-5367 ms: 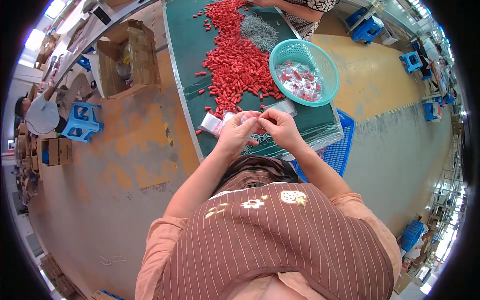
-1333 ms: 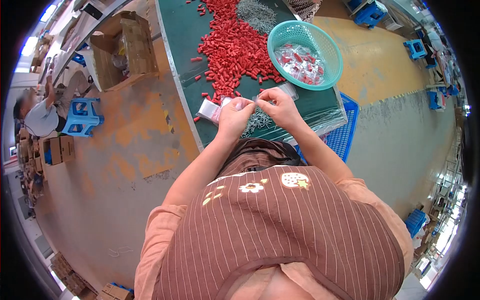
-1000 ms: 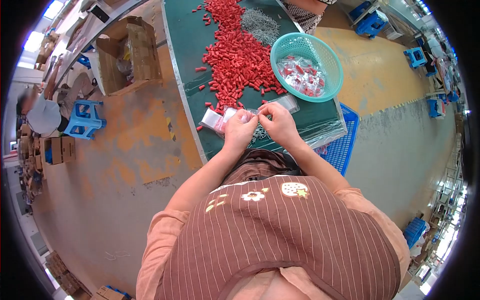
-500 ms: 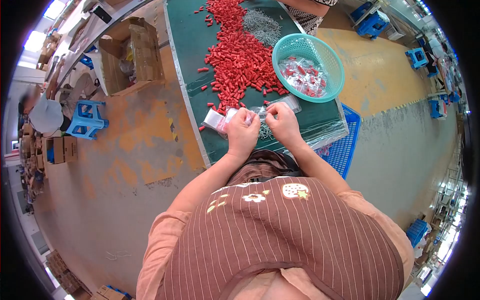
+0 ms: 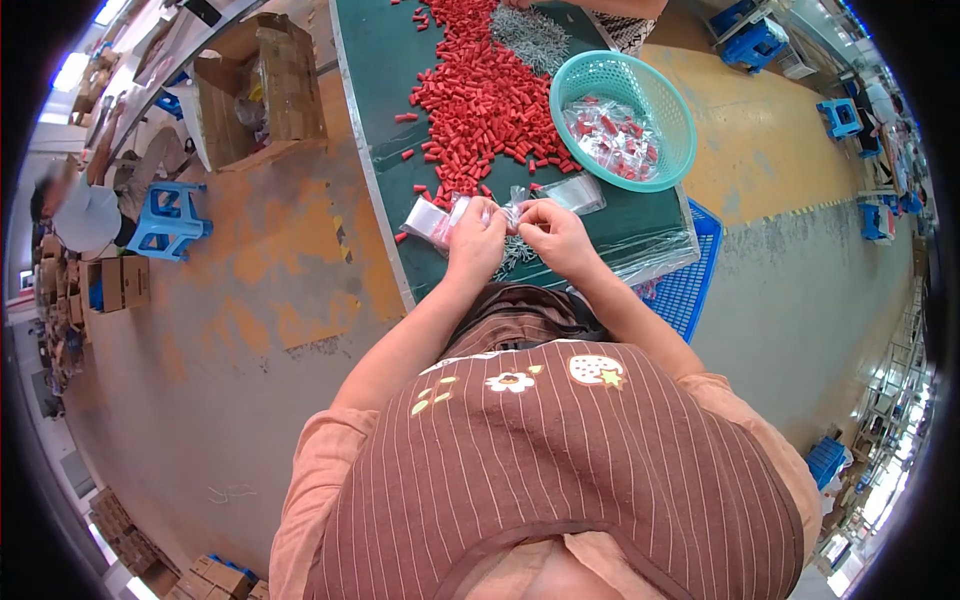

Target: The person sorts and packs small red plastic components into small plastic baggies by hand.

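Note:
A small clear plastic bag (image 5: 513, 207) is between my two hands at the table's near edge. My left hand (image 5: 477, 240) is closed with its fingers pinching the bag's left side. The fingertips of my right hand (image 5: 560, 240) pinch its right side. What is inside the bag is hidden by my fingers. A stack of small plastic bags (image 5: 428, 219) lies just left of my left hand, and more flat clear bags (image 5: 578, 193) lie beyond my right hand. Under my hands is a small pile of grey screws (image 5: 516, 254).
Red plastic plugs (image 5: 485, 115) cover the middle of the green table (image 5: 385, 120), beside a heap of grey screws (image 5: 530, 38). A turquoise basket (image 5: 677, 150) holds filled bags. A blue crate (image 5: 703, 265) stands lower right. Another person's arm (image 5: 625, 7) reaches in at the far end.
My right hand has moved left, closer to my left hand, and the clear bag now stands up between them. The other person's arm reaches further over the screws. The view has shifted slightly.

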Demonstrator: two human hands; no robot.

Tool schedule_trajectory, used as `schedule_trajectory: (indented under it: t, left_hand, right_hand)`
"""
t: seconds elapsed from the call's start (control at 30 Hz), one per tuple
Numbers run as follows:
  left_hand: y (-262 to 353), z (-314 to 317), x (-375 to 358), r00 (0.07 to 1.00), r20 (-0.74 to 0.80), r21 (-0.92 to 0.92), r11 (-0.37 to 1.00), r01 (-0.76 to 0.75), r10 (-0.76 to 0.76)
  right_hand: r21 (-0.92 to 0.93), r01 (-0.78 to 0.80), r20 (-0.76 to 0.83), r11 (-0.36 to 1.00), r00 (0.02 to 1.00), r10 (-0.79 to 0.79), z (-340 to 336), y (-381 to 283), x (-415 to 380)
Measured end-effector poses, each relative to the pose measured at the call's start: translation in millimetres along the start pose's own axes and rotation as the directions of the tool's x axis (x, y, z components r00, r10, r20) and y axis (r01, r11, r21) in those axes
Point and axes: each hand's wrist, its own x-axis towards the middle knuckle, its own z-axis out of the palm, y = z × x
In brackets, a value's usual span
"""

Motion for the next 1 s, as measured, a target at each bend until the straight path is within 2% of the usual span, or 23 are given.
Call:
schedule_trajectory:
  t: [0.03,0.07,0.1,0.13,0.2,0.23,0.3,0.4,0.5,0.53,0.6,0.63,0.7,0.73,0.77,0.83,1.0]
  left_hand:
    - [-3,-2,2,1.000,-0.013,-0.026,1.000,-0.017,0.016]
    - [-6,-5,5,0.999,-0.027,-0.052,0.998,-0.034,0.033]
    - [-3,-13,7,0.999,-0.033,0.048,0.999,0.017,-0.015]
    - [-7,-20,12,0.999,-0.006,-0.006,0.999,0.048,-0.048]
    - [-18,-28,17,0.997,-0.064,0.077,0.996,0.049,-0.044]
    - [-15,-29,16,0.996,-0.090,0.126,0.992,0.005,0.006]
    - [-6,-33,12,0.985,-0.135,0.225,0.971,-0.077,0.110]
    - [4,-37,10,0.982,-0.081,0.104,0.978,0.179,-0.171]
    - [13,-41,7,0.981,-0.052,0.067,0.979,0.191,-0.188]
    - [13,-42,8,0.980,-0.042,0.040,0.979,0.199,-0.197]
    - [3,-43,11,0.988,-0.055,0.126,0.980,0.153,-0.147]
    - [-4,-42,12,0.991,-0.058,0.169,0.977,0.131,-0.123]
    - [-17,-37,17,0.991,-0.081,0.176,0.977,0.121,-0.108]
    - [-22,-35,18,0.991,-0.092,0.181,0.977,0.115,-0.100]
    - [-26,-34,19,0.991,-0.069,0.194,0.973,0.126,-0.115]
    - [-19,-34,18,0.989,-0.026,0.226,0.963,0.145,-0.143]
    - [-8,-31,15,0.994,-0.026,0.305,0.946,0.113,-0.110]
  right_hand:
    - [0.069,-0.048,0.028,0.996,0.999,0.046,-1,4,2]
    - [-0.063,-0.058,0.071,0.996,0.996,0.062,-8,7,8]
    - [-0.258,-0.021,0.094,0.966,0.994,0.046,-11,13,12]
    - [-0.440,0.023,0.120,0.898,0.992,0.033,-11,20,13]
    - [-0.621,0.170,0.212,0.765,0.976,-0.046,-3,31,7]
    - [-0.693,0.244,0.264,0.678,0.962,-0.076,1,38,5]
    - [-0.704,0.302,0.295,0.643,0.948,-0.122,14,53,7]
    - [-0.698,0.357,0.350,0.620,0.926,-0.140,22,64,13]
    - [-0.699,0.362,0.378,0.617,0.919,-0.111,21,63,16]
    - [-0.673,0.322,0.351,0.666,0.931,-0.096,18,59,18]
    - [-0.611,0.234,0.297,0.756,0.953,-0.055,11,54,20]
    - [-0.533,0.222,0.250,0.816,0.963,-0.099,7,63,22]
    - [-0.279,-0.078,0.221,0.957,0.965,0.143,-1,67,26]
    - [-0.137,-0.233,0.229,0.963,0.938,0.260,-4,66,26]
    - [-0.006,-0.302,0.241,0.953,0.925,0.294,-8,65,26]
    - [0.080,-0.346,0.227,0.935,0.920,0.321,-15,55,24]
    - [0.213,-0.448,0.173,0.868,0.892,0.418,-26,49,20]
